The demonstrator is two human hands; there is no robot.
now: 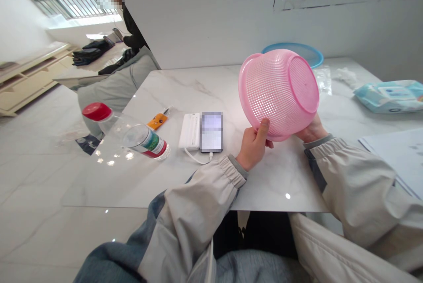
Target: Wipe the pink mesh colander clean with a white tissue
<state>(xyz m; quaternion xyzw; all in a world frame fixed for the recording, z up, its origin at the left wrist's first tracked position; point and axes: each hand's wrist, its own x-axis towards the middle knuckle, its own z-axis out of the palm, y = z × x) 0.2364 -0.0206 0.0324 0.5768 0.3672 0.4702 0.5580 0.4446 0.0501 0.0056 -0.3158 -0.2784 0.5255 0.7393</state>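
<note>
A pink plastic colander (271,91) is held tilted above the marble-patterned table, its round base facing right and toward me. My left hand (254,142) grips the rim at the lower left, thumb on the outside and fingers mostly out of sight behind it. Under the base side, my right hand (312,130) supports the colander; most of its fingers are hidden by the pink mesh. Behind the colander lies a round blue plastic item (297,49), partly covered from view.
Left on the table (185,188) are a plastic bottle (150,142) with a red cap, an orange item (157,121), a white power bank (189,131) and a cabled phone (211,132). Right are a wipes pack (390,96) and papers (396,155). Another person (130,32) sits beyond.
</note>
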